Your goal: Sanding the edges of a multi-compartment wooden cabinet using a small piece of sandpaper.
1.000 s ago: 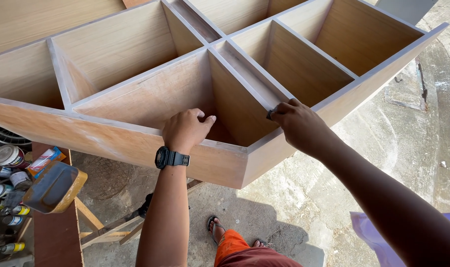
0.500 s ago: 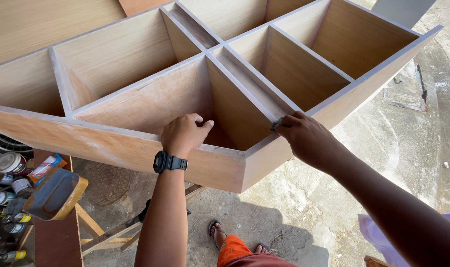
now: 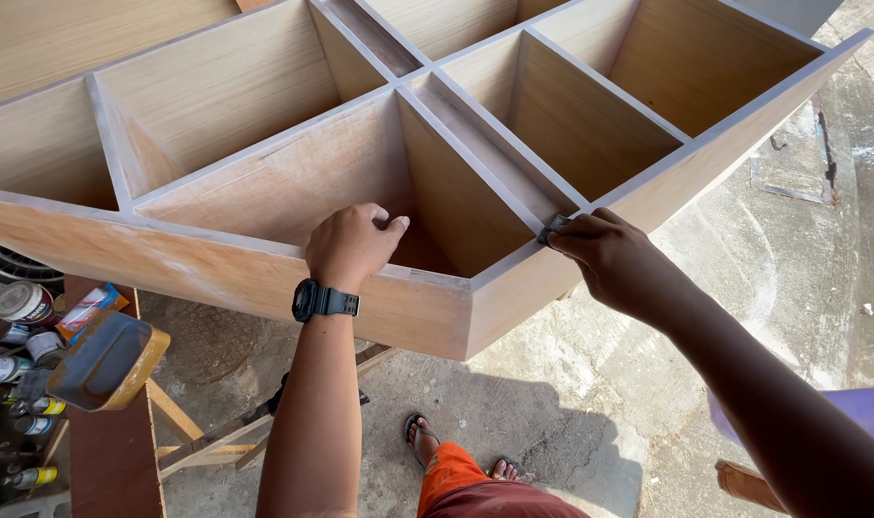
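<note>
A large unpainted plywood cabinet carcass (image 3: 264, 278) with pale filler along its edges lies on its back, its open compartments facing up. It is split by thin wooden dividers into several box-shaped bays; every bay in view holds nothing but bare wood.

The left hand (image 3: 353, 245), with a black wristwatch (image 3: 324, 301) on its wrist, is curled over the near front rim of the cabinet, fingers hooked down into the middle bay and the thumb side resting on the rim. It grips the edge firmly, almost closed around it.

The right hand (image 3: 610, 257) sits at the corner where a divider meets the front rim, fingers pinched tight on a small dark grey piece of abrasive sheet (image 3: 552, 228) pressed flat against the divider's top edge.

Below the cabinet, at the left, a dark wooden table (image 3: 111, 451) carries a cluster of round paint tins (image 3: 20, 302) and small bottles (image 3: 29, 477); their lids are on, so the contents cannot be seen. A yellow-edged block-shaped tool (image 3: 106, 360) rests just beside them. The concrete floor (image 3: 744, 288) spreads out to the right, and the person's sandalled foot (image 3: 420, 436) and orange shorts (image 3: 456, 475) show beneath the arms.
</note>
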